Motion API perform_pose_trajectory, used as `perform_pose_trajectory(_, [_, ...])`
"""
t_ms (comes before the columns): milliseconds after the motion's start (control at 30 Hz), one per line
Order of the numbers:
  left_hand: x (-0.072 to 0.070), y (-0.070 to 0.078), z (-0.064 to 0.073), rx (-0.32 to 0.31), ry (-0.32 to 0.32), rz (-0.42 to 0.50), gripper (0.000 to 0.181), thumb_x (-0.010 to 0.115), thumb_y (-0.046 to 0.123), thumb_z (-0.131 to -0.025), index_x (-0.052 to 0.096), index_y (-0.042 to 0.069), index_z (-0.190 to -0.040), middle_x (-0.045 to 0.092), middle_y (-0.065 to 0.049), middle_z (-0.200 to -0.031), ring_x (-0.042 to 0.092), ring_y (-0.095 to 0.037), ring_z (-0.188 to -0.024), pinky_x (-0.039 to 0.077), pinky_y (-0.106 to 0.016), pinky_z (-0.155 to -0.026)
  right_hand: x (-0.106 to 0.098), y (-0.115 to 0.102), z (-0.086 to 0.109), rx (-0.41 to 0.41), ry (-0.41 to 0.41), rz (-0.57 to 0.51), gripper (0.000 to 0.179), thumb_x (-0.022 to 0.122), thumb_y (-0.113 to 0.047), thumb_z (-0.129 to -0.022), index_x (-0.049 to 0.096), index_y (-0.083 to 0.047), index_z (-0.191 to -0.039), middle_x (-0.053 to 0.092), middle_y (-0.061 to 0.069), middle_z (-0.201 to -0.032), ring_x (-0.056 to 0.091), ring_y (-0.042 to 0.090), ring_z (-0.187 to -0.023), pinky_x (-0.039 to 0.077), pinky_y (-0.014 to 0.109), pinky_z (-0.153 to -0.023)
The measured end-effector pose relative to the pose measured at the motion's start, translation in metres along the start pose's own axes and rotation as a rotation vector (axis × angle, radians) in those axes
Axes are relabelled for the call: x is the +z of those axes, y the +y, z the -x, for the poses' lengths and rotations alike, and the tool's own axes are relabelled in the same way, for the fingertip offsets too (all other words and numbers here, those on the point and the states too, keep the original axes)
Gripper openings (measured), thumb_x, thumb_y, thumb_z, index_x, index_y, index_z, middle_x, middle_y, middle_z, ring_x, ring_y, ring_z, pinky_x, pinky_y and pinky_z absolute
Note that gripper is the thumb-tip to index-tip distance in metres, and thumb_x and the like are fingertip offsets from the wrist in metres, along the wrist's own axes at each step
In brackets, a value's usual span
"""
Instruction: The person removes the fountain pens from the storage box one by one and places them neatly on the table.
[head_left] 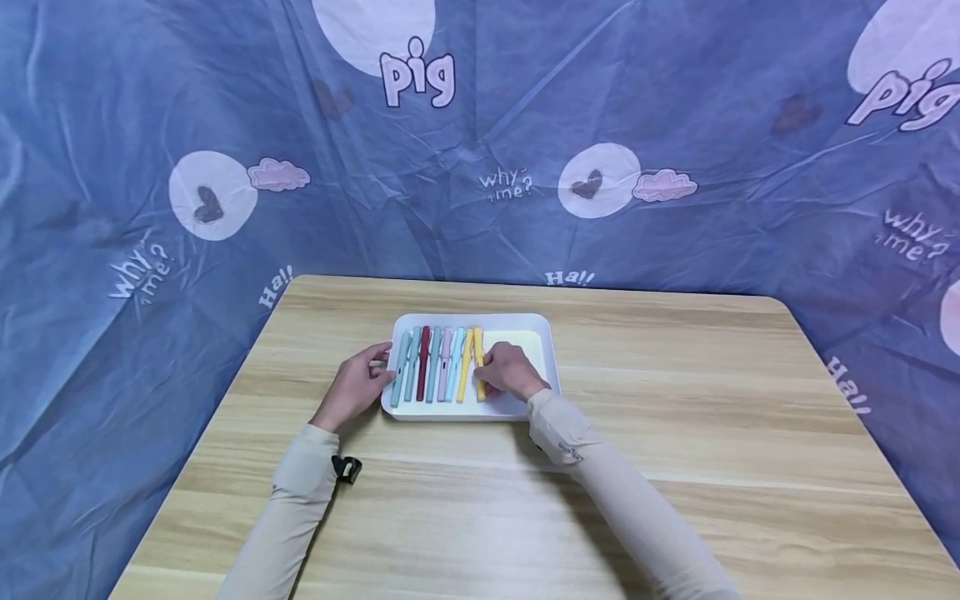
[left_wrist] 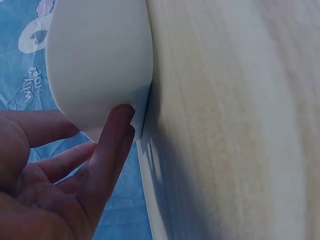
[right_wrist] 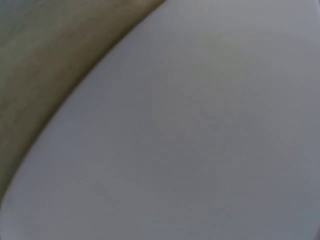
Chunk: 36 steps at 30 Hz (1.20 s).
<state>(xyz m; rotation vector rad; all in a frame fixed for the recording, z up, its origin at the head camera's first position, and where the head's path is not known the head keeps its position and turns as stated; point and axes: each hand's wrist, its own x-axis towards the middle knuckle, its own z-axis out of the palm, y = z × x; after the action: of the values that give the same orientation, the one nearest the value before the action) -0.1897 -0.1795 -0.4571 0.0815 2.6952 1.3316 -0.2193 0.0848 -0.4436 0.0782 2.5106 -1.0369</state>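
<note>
A white tray [head_left: 450,412] on the table holds a row of several capped pens. From left they run through teal pens [head_left: 401,371], a dark red pen [head_left: 423,364], a lilac pen [head_left: 444,367], a light blue pen [head_left: 454,367] and a yellow pen [head_left: 465,367]. At the row's right end, my right hand [head_left: 512,368] pinches another yellow pen [head_left: 479,340], its fingertips partly hidden. My left hand [head_left: 356,385] rests against the tray's left end. In the left wrist view its loosely extended fingers [left_wrist: 107,150] touch the tray's outer wall [left_wrist: 100,55].
The wooden table [head_left: 450,517] extends around the tray. Behind it hangs a blue printed cloth [head_left: 480,225]. A black strap [head_left: 347,469] sits at the left wrist. The right wrist view shows mostly the blurred white tray surface [right_wrist: 190,130].
</note>
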Motion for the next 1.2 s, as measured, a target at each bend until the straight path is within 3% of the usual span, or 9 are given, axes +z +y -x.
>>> perform_pose_trajectory(267, [0.001, 0.0, -0.001, 0.005, -0.005, -0.028, 0.054, 0.062, 0.005, -0.103, 0.044, -0.007, -0.152, 0.058, -0.028, -0.14, 0.067, -0.038, -0.118, 0.053, -0.05, -0.103, -0.008, -0.002, 0.011, -0.046, -0.009, -0.105, 0.014, 0.07, -0.008, -0.098, 0.063, 0.002, -0.103, 0.068, 0.013, -0.09, 0.069, 0.018, -0.065, 0.061, 0.027, -0.058])
perform_pose_trajectory(500, [0.001, 0.001, -0.001, 0.012, -0.013, -0.027, 0.053, 0.061, 0.004, -0.103, 0.044, -0.007, -0.152, 0.057, -0.029, -0.14, 0.066, -0.039, -0.119, 0.053, -0.05, -0.102, -0.028, 0.001, 0.029, -0.094, -0.011, -0.206, 0.022, 0.07, -0.005, -0.098, 0.059, 0.007, -0.113, 0.066, 0.018, -0.096, 0.071, 0.023, -0.067, 0.064, 0.034, -0.063])
perform_pose_trajectory(667, [0.001, 0.0, -0.001, -0.006, -0.028, -0.019, 0.054, 0.06, 0.005, -0.103, 0.043, -0.006, -0.154, 0.056, -0.029, -0.142, 0.065, -0.038, -0.12, 0.053, -0.049, -0.103, -0.045, 0.01, 0.041, -0.1, 0.033, -0.198, 0.026, 0.071, -0.008, -0.098, 0.06, 0.006, -0.117, 0.066, 0.017, -0.096, 0.073, 0.024, -0.066, 0.065, 0.038, -0.068])
perform_pose_trajectory(967, [-0.001, 0.0, 0.0, 0.021, -0.031, -0.011, 0.054, 0.06, 0.004, -0.103, 0.042, -0.008, -0.153, 0.056, -0.031, -0.141, 0.064, -0.04, -0.12, 0.053, -0.05, -0.103, -0.073, 0.036, 0.054, -0.123, 0.132, -0.227, 0.029, 0.067, -0.01, -0.1, 0.059, 0.006, -0.123, 0.065, 0.017, -0.096, 0.071, 0.022, -0.068, 0.065, 0.042, -0.071])
perform_pose_trajectory(1200, [-0.001, 0.0, 0.0, 0.031, -0.035, -0.017, 0.054, 0.06, 0.004, -0.103, 0.042, -0.01, -0.152, 0.056, -0.031, -0.14, 0.065, -0.04, -0.118, 0.053, -0.05, -0.102, -0.089, 0.058, 0.058, -0.102, 0.213, -0.196, 0.033, 0.066, -0.013, -0.101, 0.059, 0.006, -0.127, 0.067, 0.019, -0.103, 0.074, 0.03, -0.075, 0.064, 0.046, -0.076])
